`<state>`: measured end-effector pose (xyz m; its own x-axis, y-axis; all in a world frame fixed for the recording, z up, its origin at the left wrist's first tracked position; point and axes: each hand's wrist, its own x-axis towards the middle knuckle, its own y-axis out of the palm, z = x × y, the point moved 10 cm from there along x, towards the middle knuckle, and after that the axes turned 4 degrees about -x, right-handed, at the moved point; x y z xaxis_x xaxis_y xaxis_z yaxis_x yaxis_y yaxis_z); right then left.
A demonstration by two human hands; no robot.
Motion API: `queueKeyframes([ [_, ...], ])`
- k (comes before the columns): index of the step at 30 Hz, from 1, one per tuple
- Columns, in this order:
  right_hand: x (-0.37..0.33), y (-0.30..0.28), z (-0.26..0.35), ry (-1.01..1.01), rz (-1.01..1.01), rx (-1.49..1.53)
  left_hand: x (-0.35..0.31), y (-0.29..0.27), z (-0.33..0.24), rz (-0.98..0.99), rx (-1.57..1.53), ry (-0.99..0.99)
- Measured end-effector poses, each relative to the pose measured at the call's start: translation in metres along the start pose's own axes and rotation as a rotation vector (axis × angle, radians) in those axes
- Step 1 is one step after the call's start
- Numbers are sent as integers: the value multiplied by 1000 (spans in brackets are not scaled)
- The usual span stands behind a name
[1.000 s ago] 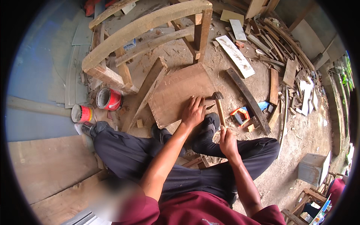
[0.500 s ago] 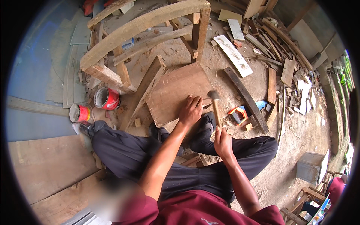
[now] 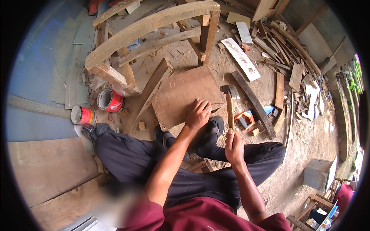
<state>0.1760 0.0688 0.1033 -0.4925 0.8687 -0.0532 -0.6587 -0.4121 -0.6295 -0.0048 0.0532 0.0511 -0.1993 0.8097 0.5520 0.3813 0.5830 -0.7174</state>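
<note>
- Head view, clock directions read from the middle of a brown wooden panel (image 3: 181,96), which lies on the ground just beyond the person's feet, between the spread knees.
- Left hand (image 3: 198,114), at 5 o'clock: laid over the panel's near right part, fingers bent and touching the surface; whether they pinch anything, one cannot tell.
- Right hand (image 3: 234,148), between 4 and 5 o'clock: fingers clenched round the lower handle of a hammer (image 3: 230,111).
- Hammer: handle pointing toward 12 o'clock, dark head at 3 o'clock, seen to the side of the panel; its height above the ground cannot be told.
- Saw (image 3: 253,118), near 4 o'clock: orange handle, blue blade, partly covered by a dark beam (image 3: 251,101) at 3 o'clock.
- White board (image 3: 242,61), 2 o'clock: lying flat on the ground, well apart from the hands.
- Wooden frame (image 3: 154,22), 11 o'clock: curved top rail.
- Large red can (image 3: 117,101) and small red can (image 3: 87,115), 9 o'clock: near each other, the small one farther out.
</note>
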Motion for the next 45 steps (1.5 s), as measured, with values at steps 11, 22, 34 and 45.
queueKeyframes([
  [11, -12, -2, -24, 59, -57, 24, 1, -2, -6, -25, 25, 25],
  [22, -4, 9, -63, 162, -115, 124, 16, 2, 11, 2, -115, -93],
  [34, 50, 67, 31, 179, -58, 639, -23, -76, 11, -197, -697, -715],
  [45, 49, 84, 37, 185, 105, 782, 10, -178, 68, -396, -257, -333],
])
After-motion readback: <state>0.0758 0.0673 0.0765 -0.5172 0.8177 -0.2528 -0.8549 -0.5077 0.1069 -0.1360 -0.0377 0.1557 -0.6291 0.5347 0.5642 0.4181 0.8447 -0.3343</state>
